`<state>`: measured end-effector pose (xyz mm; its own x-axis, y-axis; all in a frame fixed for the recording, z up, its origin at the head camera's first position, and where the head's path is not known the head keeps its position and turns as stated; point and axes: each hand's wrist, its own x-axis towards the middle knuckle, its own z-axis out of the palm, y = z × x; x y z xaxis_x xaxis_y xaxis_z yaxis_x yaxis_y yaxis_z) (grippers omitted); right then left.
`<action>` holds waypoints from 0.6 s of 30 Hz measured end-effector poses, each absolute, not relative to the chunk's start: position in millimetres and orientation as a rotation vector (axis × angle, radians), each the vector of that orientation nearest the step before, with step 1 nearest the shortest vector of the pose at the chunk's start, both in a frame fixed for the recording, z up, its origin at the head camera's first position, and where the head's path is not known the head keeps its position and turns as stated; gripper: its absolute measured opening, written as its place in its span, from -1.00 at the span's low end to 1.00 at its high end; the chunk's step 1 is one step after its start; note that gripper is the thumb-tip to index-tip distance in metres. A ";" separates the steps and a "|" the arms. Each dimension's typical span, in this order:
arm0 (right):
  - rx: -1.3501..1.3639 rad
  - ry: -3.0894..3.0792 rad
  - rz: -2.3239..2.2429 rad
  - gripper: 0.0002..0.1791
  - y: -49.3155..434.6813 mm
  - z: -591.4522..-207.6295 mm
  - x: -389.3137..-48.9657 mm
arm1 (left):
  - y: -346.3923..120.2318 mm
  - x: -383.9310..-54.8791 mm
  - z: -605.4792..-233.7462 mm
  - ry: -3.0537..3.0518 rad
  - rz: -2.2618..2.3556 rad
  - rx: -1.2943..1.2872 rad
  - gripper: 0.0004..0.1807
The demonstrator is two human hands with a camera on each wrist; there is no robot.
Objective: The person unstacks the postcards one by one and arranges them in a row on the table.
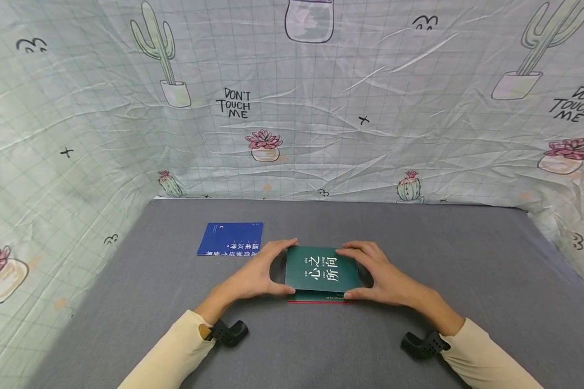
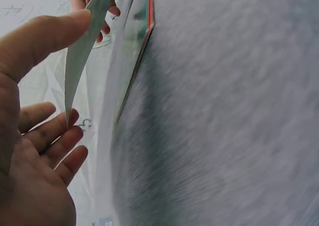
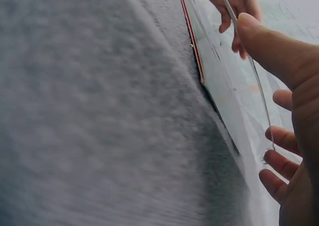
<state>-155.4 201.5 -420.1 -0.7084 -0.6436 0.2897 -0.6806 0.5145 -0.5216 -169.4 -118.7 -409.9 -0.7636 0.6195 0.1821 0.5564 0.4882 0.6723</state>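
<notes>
A thin green notebook [image 1: 322,268] with white Chinese lettering is held level between both hands. My left hand [image 1: 259,273] pinches its left edge, thumb at the near corner and fingertips at the far one. On the opposite edge, my right hand [image 1: 386,276] grips it the same way. Beneath lies a second green notebook [image 1: 316,296] with a red near edge, mostly covered in the head view. Both wrist views show a gap between the held notebook [image 2: 82,56] and the lower notebook [image 3: 212,61].
A blue notebook [image 1: 233,237] with white lettering lies at the back left of the grey table [image 1: 292,346], just beyond my left hand. Behind the table hangs a cactus-print cloth [image 1: 321,151]. Black wrist bands [image 1: 230,333] sit on both wrists.
</notes>
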 end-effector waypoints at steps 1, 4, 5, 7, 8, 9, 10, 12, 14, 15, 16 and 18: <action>1.176 -2.675 0.968 -0.12 201.2 -419.1 -156.3 | -120.0 -169.8 -408.1 2.637 1.149 1.039 0.05; 1.189 -2.657 0.973 -0.12 200.4 -415.4 -159.4 | -123.5 -171.7 -403.9 2.646 1.158 1.015 0.03; 1.195 -2.652 0.974 -0.12 200.1 -414.1 -160.5 | -124.6 -172.4 -402.5 2.644 1.165 1.006 0.02; 1.202 -2.646 0.964 -0.12 198.9 -411.8 -163.1 | -126.9 -173.7 -400.0 2.643 1.172 0.993 0.01; 1.202 -2.648 0.963 -0.13 198.3 -410.5 -164.3 | -128.0 -174.7 -398.9 2.643 1.178 0.994 0.00; 1.201 -2.650 0.961 -0.13 197.6 -409.3 -165.3 | -129.2 -175.8 -398.0 2.641 1.183 0.996 0.00; 1.197 -2.653 0.956 -0.13 196.9 -408.0 -166.2 | -130.3 -176.9 -397.2 2.644 1.185 0.995 0.00; 1.186 -2.659 0.947 -0.13 195.2 -405.3 -168.0 | -132.6 -179.4 -395.6 2.648 1.187 0.999 -0.01; 1.173 -2.664 0.938 -0.13 193.5 -403.0 -170.2 | -134.7 -181.8 -394.3 2.651 1.196 1.003 -0.01; 1.170 -2.663 0.934 -0.13 192.6 -402.0 -171.5 | -136.0 -182.9 -393.9 2.654 1.196 0.995 -0.01; 1.168 -2.661 0.932 -0.14 191.5 -401.1 -172.9 | -137.4 -183.7 -393.4 2.656 1.197 0.988 -0.01; 1.170 -2.650 0.936 -0.14 189.6 -399.5 -176.0 | -140.4 -184.9 -392.4 2.665 1.198 0.969 -0.02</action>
